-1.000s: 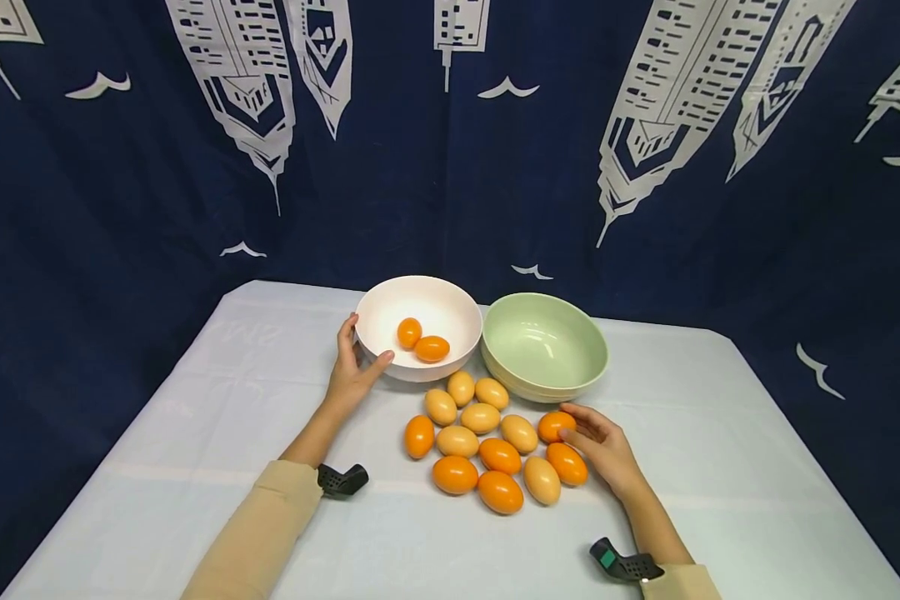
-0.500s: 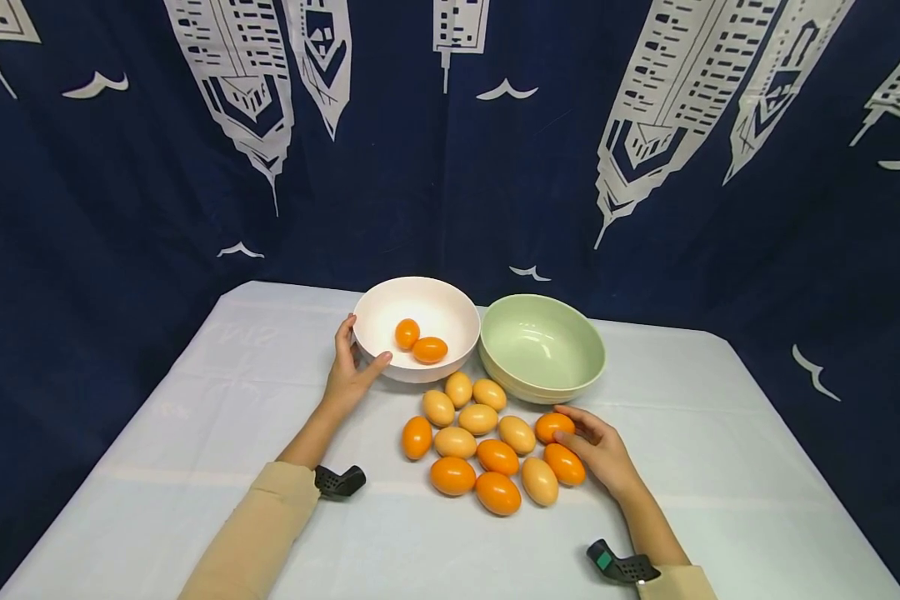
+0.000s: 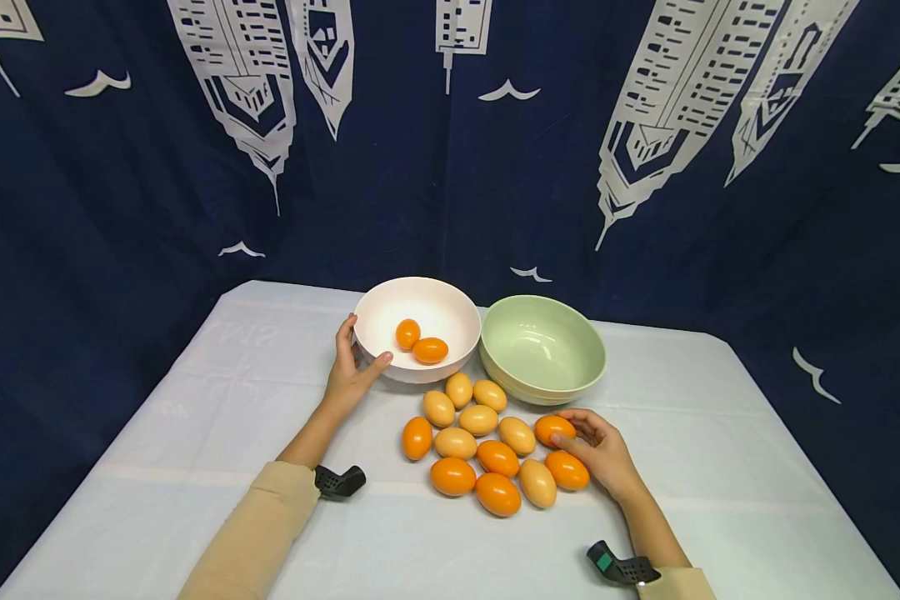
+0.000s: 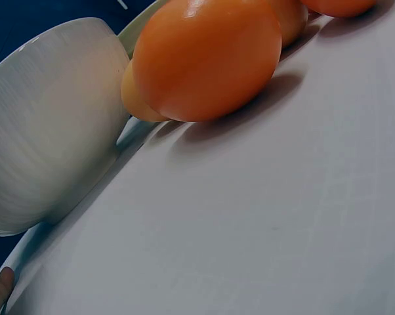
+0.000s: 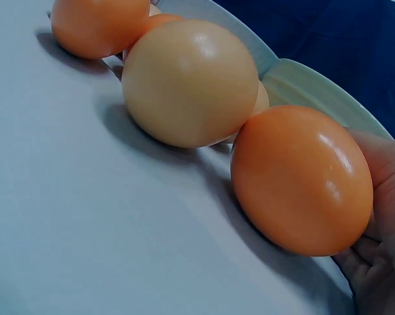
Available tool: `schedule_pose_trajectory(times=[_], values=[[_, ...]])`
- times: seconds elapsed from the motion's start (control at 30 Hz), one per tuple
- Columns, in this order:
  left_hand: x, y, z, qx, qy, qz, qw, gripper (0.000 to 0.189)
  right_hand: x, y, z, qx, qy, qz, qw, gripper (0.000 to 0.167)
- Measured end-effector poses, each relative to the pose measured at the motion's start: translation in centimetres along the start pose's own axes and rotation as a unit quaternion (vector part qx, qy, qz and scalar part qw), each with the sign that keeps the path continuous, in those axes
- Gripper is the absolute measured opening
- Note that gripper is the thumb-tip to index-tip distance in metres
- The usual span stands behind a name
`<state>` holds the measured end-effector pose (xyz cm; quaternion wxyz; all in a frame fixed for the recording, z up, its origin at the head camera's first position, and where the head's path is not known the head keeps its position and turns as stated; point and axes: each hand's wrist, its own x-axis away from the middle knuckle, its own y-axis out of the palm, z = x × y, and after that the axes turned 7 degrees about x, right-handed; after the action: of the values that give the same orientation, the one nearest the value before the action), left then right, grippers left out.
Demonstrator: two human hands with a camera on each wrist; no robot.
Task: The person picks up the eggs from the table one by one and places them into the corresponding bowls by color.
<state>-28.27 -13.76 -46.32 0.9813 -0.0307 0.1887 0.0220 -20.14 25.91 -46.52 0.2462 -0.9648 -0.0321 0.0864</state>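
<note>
My left hand (image 3: 352,373) holds the white bowl (image 3: 461,321) at its left side, thumb at the near rim and fingers around the far side. Two orange eggs (image 3: 431,350) lie inside that bowl. On the right, my right hand (image 3: 602,450) grips an orange egg (image 3: 553,430) between thumb and fingers, low over the table in front of the green bowl (image 3: 543,350). Just below it lies another orange egg (image 3: 567,471), which looms close beside the hand in the right wrist view. A light tan egg (image 3: 537,483) sits to its left.
Several tan eggs (image 3: 456,443) and orange eggs (image 3: 498,494) cluster on the white tablecloth (image 3: 390,542) in front of both bowls. The bowls stand side by side near the table's back edge. Behind hangs a dark blue curtain (image 3: 450,183) with white building prints.
The orange egg below my right hand has shifted slightly right and nearer, and the tan egg beside it has nudged left. My right fingers have moved slightly at the gripped egg. The left hand stays put.
</note>
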Motion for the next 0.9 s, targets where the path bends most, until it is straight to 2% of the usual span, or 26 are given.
schedule_pose_trajectory(times=[0.37, 0.6, 0.9], values=[[0.11, -0.01, 0.16, 0.001, -0.007, -0.001, 1.0000, 0.083, 0.06, 0.19, -0.04, -0.002, -0.003, 0.011, 0.9999, 0.046], [0.12, -0.03, 0.00, 0.000, -0.004, -0.001, 1.0000, 0.083, 0.12, 0.25, -0.07, -0.029, 0.025, 0.036, 0.9986, 0.047], [0.00, 0.04, 0.04, 0.001, 0.001, 0.001, 1.0000, 0.084, -0.11, -0.10, -0.11, -0.048, 0.048, 0.035, 0.9971, 0.049]])
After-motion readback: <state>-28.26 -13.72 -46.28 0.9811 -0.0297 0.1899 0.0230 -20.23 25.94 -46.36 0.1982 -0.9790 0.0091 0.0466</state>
